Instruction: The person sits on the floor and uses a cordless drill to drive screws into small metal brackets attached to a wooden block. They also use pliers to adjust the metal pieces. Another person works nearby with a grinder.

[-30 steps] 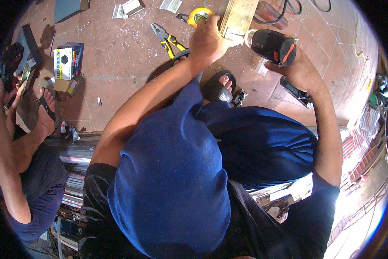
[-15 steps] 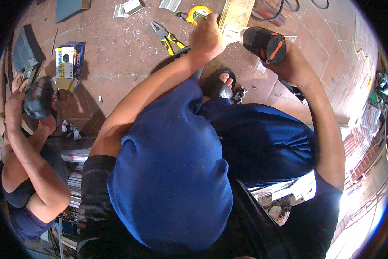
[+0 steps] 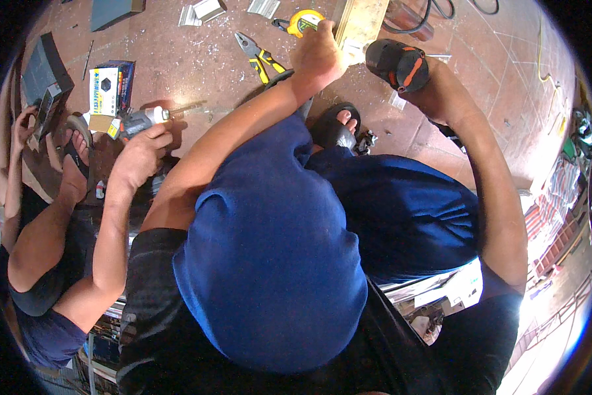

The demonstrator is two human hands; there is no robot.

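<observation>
Clamping a black drill in its fingers, the right hand meets a wooden bar that the left hand's fingers clasp, near a tape measure.

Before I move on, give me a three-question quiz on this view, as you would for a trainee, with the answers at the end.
1. Which of the wearer's hands holds the black drill? A) neither; B) both; C) only the right hand.
2. True or false: the pliers lie on the floor, to the left of the tape measure.
3. How many drills are in view?

Key:
1. C.
2. True.
3. Two: the black drill, and a grey drill in the co-worker's hand.
</observation>
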